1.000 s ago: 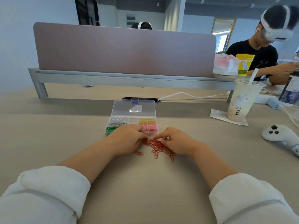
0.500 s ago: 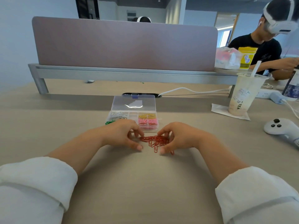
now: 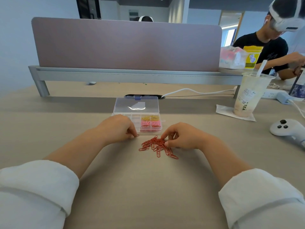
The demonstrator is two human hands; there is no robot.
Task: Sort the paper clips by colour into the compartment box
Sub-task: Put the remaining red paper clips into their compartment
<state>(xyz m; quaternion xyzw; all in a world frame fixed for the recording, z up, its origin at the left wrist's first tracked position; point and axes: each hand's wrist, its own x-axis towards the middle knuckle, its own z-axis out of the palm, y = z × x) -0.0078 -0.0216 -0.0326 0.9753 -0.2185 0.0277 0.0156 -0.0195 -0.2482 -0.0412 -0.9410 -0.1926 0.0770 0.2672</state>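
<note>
A clear compartment box (image 3: 135, 121) lies open on the desk, its lid (image 3: 125, 105) folded back. Yellow paper clips (image 3: 150, 117) fill its far right compartment and pink paper clips (image 3: 151, 124) the near right one. A pile of red paper clips (image 3: 156, 147) lies on the desk just in front of the box. My left hand (image 3: 116, 128) rests at the box's front left and hides the left compartments. Its fingers are curled shut with a thin reddish clip at the tips. My right hand (image 3: 180, 138) pinches clips at the pile's right edge.
A bubble tea cup (image 3: 249, 96) on a napkin stands at the right, with a white controller (image 3: 288, 129) nearer me. A white cable (image 3: 194, 92) runs behind the box. A mauve divider (image 3: 125, 45) closes the back. Another person (image 3: 270, 47) works at the far right.
My left hand has moved left off the pile to the box's front edge. The red pile is now more exposed. My right hand stays on the pile's right side.
</note>
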